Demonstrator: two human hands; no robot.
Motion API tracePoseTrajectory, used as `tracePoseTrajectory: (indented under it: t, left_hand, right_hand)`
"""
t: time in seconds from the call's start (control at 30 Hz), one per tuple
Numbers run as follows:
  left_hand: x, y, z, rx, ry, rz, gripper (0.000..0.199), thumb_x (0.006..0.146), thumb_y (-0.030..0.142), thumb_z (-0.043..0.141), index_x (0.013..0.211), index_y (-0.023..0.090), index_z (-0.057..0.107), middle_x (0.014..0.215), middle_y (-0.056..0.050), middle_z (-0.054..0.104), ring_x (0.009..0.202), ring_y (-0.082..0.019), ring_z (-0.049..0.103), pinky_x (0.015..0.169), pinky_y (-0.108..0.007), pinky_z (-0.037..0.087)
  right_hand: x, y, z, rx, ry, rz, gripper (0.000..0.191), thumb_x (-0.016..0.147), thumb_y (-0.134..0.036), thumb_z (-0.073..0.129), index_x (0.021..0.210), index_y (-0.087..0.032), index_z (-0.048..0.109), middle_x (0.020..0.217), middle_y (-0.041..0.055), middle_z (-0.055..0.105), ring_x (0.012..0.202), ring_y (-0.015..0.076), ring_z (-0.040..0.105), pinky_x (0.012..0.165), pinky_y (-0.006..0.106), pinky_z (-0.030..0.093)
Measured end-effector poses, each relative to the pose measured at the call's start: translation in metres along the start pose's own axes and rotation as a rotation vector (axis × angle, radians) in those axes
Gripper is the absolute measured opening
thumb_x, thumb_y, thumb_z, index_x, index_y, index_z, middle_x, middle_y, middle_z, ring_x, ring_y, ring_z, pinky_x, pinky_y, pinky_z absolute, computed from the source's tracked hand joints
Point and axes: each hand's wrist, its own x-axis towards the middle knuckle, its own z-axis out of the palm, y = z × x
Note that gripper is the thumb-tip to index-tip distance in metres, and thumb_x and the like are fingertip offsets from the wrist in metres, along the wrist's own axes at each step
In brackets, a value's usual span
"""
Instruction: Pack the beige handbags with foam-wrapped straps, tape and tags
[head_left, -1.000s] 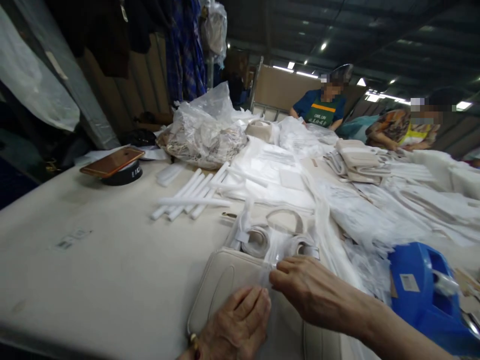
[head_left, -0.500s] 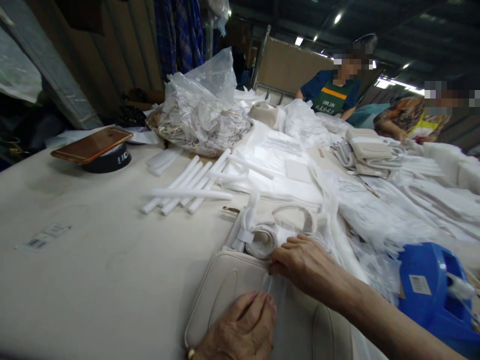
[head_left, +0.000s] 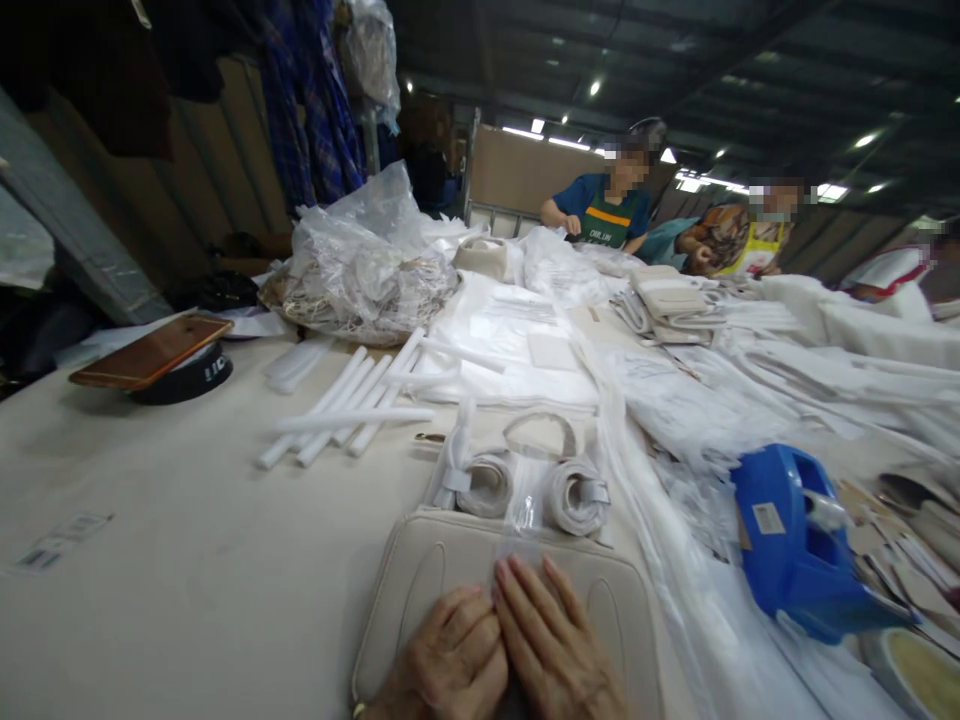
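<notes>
A beige bag (head_left: 405, 570) lies on the table right in front of me, with stitched curved lines on its face. Beyond its top edge sit two rolled straps wrapped in white film, a left roll (head_left: 486, 484) and a right roll (head_left: 576, 497). Between the rolls a strip of clear tape (head_left: 525, 505) runs down onto the bag. My right hand (head_left: 559, 645) rests flat on the tape and bag, fingers stretched out. Beside and touching it, my left hand (head_left: 450, 650) is closed with curled fingers on the bag; what they pinch is hidden.
White foam tubes (head_left: 360, 405) lie left of centre. A phone (head_left: 150, 350) rests on a black roll (head_left: 195, 375). A blue tape dispenser (head_left: 787, 540) stands at right, near wrapped pieces. A plastic bag (head_left: 360, 260) of cords is behind. Co-workers (head_left: 607, 205) stand across the table.
My right hand has come down from the right strap roll to lie flat on the tape. My left hand's fingers have curled. The view has shifted right, and both rolls now show.
</notes>
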Motion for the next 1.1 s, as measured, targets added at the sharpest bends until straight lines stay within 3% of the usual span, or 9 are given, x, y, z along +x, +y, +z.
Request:
tracePoseTrajectory:
  t: [0.1,0.17,0.27,0.37,0.43,0.53,0.7,0.97,1.1]
  left_hand:
    - [0.008,-0.002,-0.020,-0.190,-0.092,-0.047,0.028,0.084,0.008,0.038,0.068,0.017,0.059,0.065,-0.003,0.061,0.074,-0.014,0.060,0.083,-0.028,0.052]
    - [0.009,-0.010,-0.040,-0.165,-0.122,-0.076,0.020,0.084,0.011,0.043,0.079,0.018,0.061,0.075,-0.004,0.064,0.085,-0.016,0.061,0.085,-0.029,0.052]
    - [0.005,-0.032,-0.066,0.070,-0.078,-0.334,0.028,0.082,0.021,0.055,0.110,0.018,0.056,0.106,-0.010,0.062,0.105,-0.024,0.057,0.090,-0.038,0.051]
    - [0.010,-0.056,-0.074,0.046,-0.163,-0.815,0.053,0.081,0.047,0.051,0.121,0.013,0.046,0.121,-0.017,0.054,0.100,-0.029,0.061,0.083,-0.045,0.054]
    - [0.027,-0.065,-0.069,-0.036,-0.254,-1.010,0.067,0.077,0.057,0.047,0.122,0.008,0.044,0.126,-0.021,0.050,0.104,-0.031,0.059,0.086,-0.046,0.052]
    - [0.068,-0.068,-0.053,-0.044,-0.363,-1.001,0.076,0.072,0.057,0.048,0.126,0.006,0.039,0.130,-0.021,0.046,0.118,-0.033,0.048,0.098,-0.046,0.042]
    - [0.121,-0.079,-0.024,0.037,-0.608,-0.874,0.082,0.069,0.040,0.054,0.135,0.004,0.023,0.140,-0.021,0.037,0.130,-0.029,0.036,0.106,-0.040,0.031]
    - [0.145,-0.114,-0.013,0.060,-0.842,-0.841,0.074,0.067,0.042,0.048,0.130,0.004,0.034,0.129,-0.021,0.052,0.122,-0.030,0.047,0.098,-0.038,0.040]
    - [0.162,-0.102,-0.014,0.147,-0.858,-0.753,0.083,0.059,0.030,0.048,0.133,-0.004,0.028,0.142,-0.027,0.032,0.133,-0.035,0.028,0.108,-0.047,0.025]
  right_hand:
    - [-0.026,-0.009,-0.003,0.114,-0.006,-0.030,0.025,0.093,-0.019,0.041,0.106,-0.018,0.062,0.106,-0.0004,0.069,0.105,0.0178,0.060,0.095,0.033,0.046]
    - [-0.046,-0.005,-0.014,0.236,-0.007,0.057,0.021,0.091,-0.018,0.046,0.105,-0.023,0.062,0.100,-0.0041,0.071,0.100,0.0154,0.063,0.096,0.032,0.047]
    - [-0.074,0.002,-0.026,0.284,0.125,0.552,0.029,0.090,-0.021,0.048,0.118,-0.024,0.054,0.116,0.0051,0.065,0.109,0.0215,0.059,0.095,0.039,0.048]
    - [-0.082,0.008,-0.026,0.479,0.166,1.144,0.047,0.090,-0.038,0.046,0.132,-0.019,0.040,0.135,0.0145,0.048,0.119,0.0271,0.051,0.092,0.043,0.049]
    - [-0.077,0.011,-0.020,0.702,0.103,1.319,0.057,0.088,-0.049,0.044,0.134,-0.016,0.037,0.136,0.0147,0.046,0.121,0.0268,0.049,0.094,0.041,0.048]
    - [-0.065,0.013,-0.015,0.898,0.083,1.327,0.060,0.086,-0.054,0.043,0.133,-0.017,0.039,0.133,0.0114,0.050,0.123,0.0247,0.047,0.101,0.040,0.041]
    - [-0.065,0.010,-0.014,0.946,0.152,1.284,0.049,0.086,-0.048,0.045,0.125,-0.019,0.046,0.126,0.0093,0.056,0.114,0.0238,0.054,0.097,0.037,0.043]
    - [-0.065,-0.002,0.009,0.811,0.358,1.280,0.039,0.086,-0.040,0.050,0.120,-0.022,0.050,0.115,0.0062,0.062,0.106,0.0211,0.058,0.089,0.029,0.047]
    - [-0.067,-0.007,0.018,0.654,0.355,1.222,0.039,0.085,-0.032,0.052,0.122,-0.022,0.047,0.113,0.0056,0.063,0.102,0.0201,0.061,0.086,0.026,0.049]
